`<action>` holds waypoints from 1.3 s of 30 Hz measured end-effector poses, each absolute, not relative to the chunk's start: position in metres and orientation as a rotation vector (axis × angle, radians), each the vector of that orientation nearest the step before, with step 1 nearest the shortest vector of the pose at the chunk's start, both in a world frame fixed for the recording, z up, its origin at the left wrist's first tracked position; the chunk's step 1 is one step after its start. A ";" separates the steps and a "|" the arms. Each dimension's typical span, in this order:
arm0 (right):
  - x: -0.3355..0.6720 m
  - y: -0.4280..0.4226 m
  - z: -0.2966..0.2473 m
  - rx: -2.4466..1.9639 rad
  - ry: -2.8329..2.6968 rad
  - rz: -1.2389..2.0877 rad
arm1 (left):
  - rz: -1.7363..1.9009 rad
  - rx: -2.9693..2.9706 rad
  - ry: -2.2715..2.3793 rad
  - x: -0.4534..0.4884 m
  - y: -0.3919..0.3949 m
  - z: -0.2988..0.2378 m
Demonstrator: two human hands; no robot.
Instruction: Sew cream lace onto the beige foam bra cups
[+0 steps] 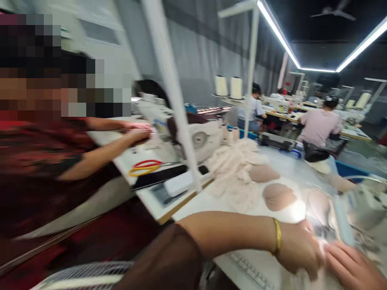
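Observation:
My left hand (299,249), with a gold bangle on its wrist, rests on pale fabric (305,278) at the near edge of the white table (211,201); its fingers curl down onto the cloth. My right hand (353,268) lies beside it at the lower right, fingers stretched flat on the same fabric, close to my sewing machine (363,209). Beige bra cups (278,196) lie just beyond my hands. The picture is smeared by motion.
A heap of cream fabric (236,161) sits further back. On my left a person in a dark red top works at another sewing machine (196,137), with red and yellow scissors (146,167) on that table. A white pole (172,92) rises between us. Other workers sit behind.

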State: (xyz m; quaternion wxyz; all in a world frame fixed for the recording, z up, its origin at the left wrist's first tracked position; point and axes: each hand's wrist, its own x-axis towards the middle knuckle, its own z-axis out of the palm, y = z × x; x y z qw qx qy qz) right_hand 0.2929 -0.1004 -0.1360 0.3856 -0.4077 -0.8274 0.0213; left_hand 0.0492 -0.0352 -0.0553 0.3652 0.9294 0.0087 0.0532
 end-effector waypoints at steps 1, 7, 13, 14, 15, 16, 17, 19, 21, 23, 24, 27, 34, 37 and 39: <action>0.293 -0.104 -0.133 -0.990 -2.253 -0.020 | 0.088 2.605 0.035 0.048 -0.033 -0.052; 0.273 -0.113 -0.095 -1.179 -2.366 -0.186 | 0.114 2.832 -0.023 0.039 -0.018 -0.051; 0.270 -0.120 -0.086 -1.270 -2.356 -0.090 | 0.232 2.789 0.088 0.043 -0.026 -0.063; 0.271 -0.121 -0.088 -1.316 -2.357 -0.106 | 0.253 2.786 0.105 0.044 -0.027 -0.065; 0.272 -0.120 -0.090 -1.356 -2.358 -0.126 | 0.269 2.784 0.117 0.046 -0.028 -0.066; 0.273 -0.120 -0.092 -1.390 -2.361 -0.143 | 0.279 2.782 0.124 0.047 -0.028 -0.068; 0.274 -0.120 -0.094 -1.419 -2.366 -0.156 | 0.286 2.783 0.129 0.048 -0.028 -0.069; 0.276 -0.119 -0.095 -1.468 -2.373 -0.170 | 0.294 2.787 0.138 0.050 -0.027 -0.071; 0.277 -0.118 -0.096 -1.513 -2.371 -0.190 | 0.302 2.793 0.140 0.051 -0.026 -0.071; 0.277 -0.117 -0.096 -1.549 -2.359 -0.225 | 0.312 2.802 0.138 0.052 -0.025 -0.070; 0.277 -0.117 -0.097 -1.562 -2.352 -0.243 | 0.315 2.806 0.135 0.052 -0.025 -0.070; 0.277 -0.116 -0.098 -1.592 -2.339 -0.284 | 0.327 2.821 0.130 0.053 -0.023 -0.068; 0.279 -0.117 -0.101 -1.553 -2.357 -0.336 | 0.360 2.809 0.109 0.051 -0.022 -0.072; 0.280 -0.117 -0.102 -1.540 -2.360 -0.320 | 0.348 2.819 0.109 0.051 -0.022 -0.072; 0.279 -0.117 -0.101 -1.536 -2.355 -0.301 | 0.336 2.823 0.109 0.050 -0.022 -0.071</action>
